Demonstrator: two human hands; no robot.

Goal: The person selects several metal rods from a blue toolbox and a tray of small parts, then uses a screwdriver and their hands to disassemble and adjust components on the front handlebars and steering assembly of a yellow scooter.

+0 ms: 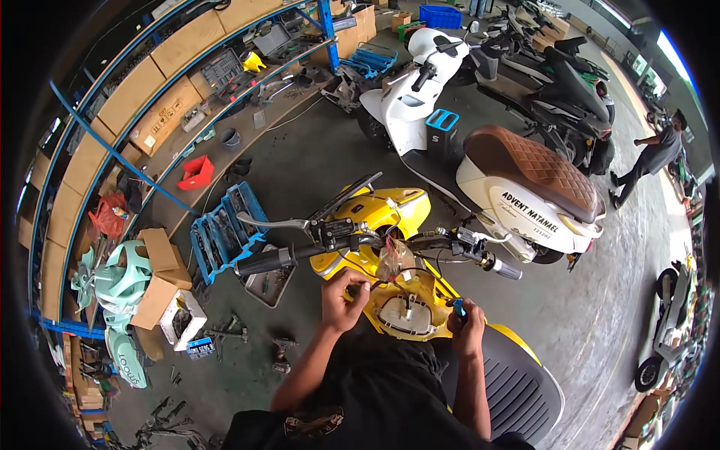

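Note:
My left hand [345, 300] is closed at the left side of the yellow scooter's front, its thumb and fingers pinched where a thin black wire [379, 284] meets them. My right hand [466, 328], on the other side, is wrapped round a small blue object [458, 306], whose kind I cannot make out. Between the hands lies an opened yellow body panel [430, 289] with a pale instrument housing [406, 315] set in it. Above that, a clear plastic bag [393, 261] hangs among the cables. The handlebar's black left grip [266, 262] and right grip [502, 268] stick out beyond it.
A white scooter [420, 97] with a brown seat stands ahead. Blue toolboxes [229, 231] and a grey parts tray [270, 285] lie at left, before shelving [187, 64]. A power drill [283, 355] is on the floor. A person [660, 154] walks at far right.

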